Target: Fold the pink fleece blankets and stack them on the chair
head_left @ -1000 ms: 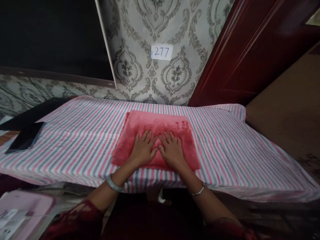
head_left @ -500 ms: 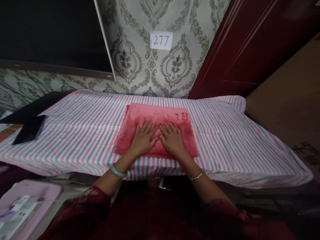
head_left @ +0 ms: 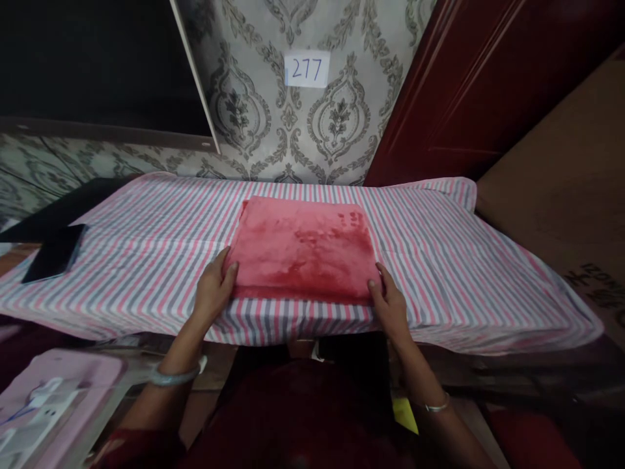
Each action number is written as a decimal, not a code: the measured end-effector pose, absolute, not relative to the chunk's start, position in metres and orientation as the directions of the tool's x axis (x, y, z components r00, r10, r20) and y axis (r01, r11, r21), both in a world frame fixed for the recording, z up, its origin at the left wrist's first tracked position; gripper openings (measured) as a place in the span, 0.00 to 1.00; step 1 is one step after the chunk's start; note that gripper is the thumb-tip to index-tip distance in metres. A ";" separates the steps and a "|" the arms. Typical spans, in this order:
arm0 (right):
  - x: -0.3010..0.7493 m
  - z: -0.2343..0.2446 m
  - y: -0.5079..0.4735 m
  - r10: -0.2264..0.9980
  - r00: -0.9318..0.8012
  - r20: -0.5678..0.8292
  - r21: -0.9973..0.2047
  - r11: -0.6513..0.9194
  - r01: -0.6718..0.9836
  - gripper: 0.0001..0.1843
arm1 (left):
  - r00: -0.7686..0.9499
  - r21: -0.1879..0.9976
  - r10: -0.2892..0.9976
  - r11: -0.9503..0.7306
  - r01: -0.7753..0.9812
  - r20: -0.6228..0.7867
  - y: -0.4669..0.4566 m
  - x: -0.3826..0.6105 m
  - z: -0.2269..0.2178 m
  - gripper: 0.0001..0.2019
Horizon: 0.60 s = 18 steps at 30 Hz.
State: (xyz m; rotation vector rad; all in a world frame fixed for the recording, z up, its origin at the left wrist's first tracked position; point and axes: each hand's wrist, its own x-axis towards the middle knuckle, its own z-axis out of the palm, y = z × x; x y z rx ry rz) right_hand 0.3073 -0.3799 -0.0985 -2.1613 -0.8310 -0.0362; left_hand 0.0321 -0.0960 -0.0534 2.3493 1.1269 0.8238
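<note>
A folded pink-red plush cloth (head_left: 303, 244) lies flat as a rectangle, with darker brushed patches across its pile. My left hand (head_left: 213, 286) grips its near left edge, thumb on top and fingers around the side. At the opposite edge, my right hand (head_left: 391, 301) holds the near right side in the same way, thumb on the upper face. The fingers' undersides are hidden. Beneath the plush cloth is a striped tablecloth (head_left: 161, 234) in pink, grey and white.
A dark phone (head_left: 55, 253) lies at the tablecloth's left end. Behind stand a television (head_left: 97, 71) and a patterned wall bearing a paper (head_left: 306, 69) marked 277. A cardboard box (head_left: 561, 189) is at the right. Below left sits a pink plastic stool or lid (head_left: 92, 368).
My hands have moved apart from the middle of the plush cloth's top to its left and right edges, and now grip them. The view has shifted slightly.
</note>
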 end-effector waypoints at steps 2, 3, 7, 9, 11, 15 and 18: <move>0.308 -0.097 -0.385 0.536 0.812 0.230 -0.733 -0.454 0.507 0.41 | 0.469 0.646 0.847 -0.508 0.570 0.251 -0.095 0.029 -0.048 0.31; 0.309 -0.095 -0.387 0.545 0.814 0.200 -0.753 -0.446 0.484 0.42 | 0.461 0.666 0.862 -0.473 0.577 0.213 -0.095 0.027 -0.045 0.30; 0.314 -0.088 -0.393 0.583 0.804 0.117 -0.808 -0.414 0.418 0.40 | 0.415 0.696 0.899 -0.390 0.604 0.143 -0.093 0.024 -0.035 0.26; 0.314 -0.086 -0.394 0.569 0.813 0.124 -0.840 -0.376 0.392 0.38 | 0.398 0.722 0.908 -0.364 0.588 0.133 -0.094 0.023 -0.034 0.25; 0.311 -0.084 -0.394 0.544 0.827 0.140 -0.864 -0.340 0.370 0.38 | 0.392 0.780 0.912 -0.332 0.531 0.122 -0.096 0.023 -0.033 0.24; 0.306 -0.079 -0.393 0.499 0.856 0.133 -0.859 -0.373 0.352 0.39 | 0.390 0.837 0.915 -0.291 0.464 0.102 -0.100 0.023 -0.032 0.22; 0.304 -0.072 -0.394 0.518 0.855 0.025 -0.858 -0.427 0.283 0.40 | 0.410 0.760 0.909 -0.322 0.565 0.081 -0.098 0.023 -0.029 0.21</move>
